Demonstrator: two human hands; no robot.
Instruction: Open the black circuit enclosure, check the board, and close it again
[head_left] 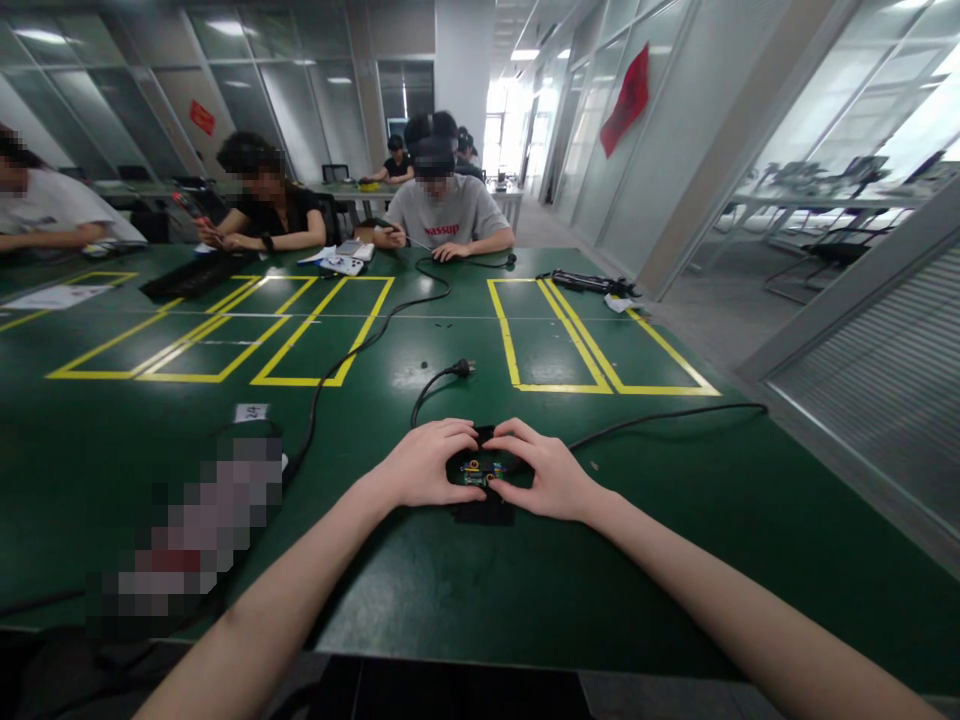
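Note:
On the green table in front of me lies an opened power adapter, with its green circuit board (480,478) and small coiled parts bare. A black plastic housing piece (484,516) shows below the board, and more black plastic is behind it. My left hand (424,463) curls round the left side, thumb near and fingers far. From the right, my right hand (553,472) grips in the same way, its thumb by the board's near edge. The fingers partly hide the edges. A black cord ending in a plug (464,368) leads out behind my left hand; another black cable (667,414) runs right.
A long black cable (375,335) crosses the green table (637,590). A blurred-out object (206,525) lies at left, by a small label (251,412). Yellow tape outlines (562,388) mark the tabletop. A black bundle (589,284) lies far right. Several people sit opposite.

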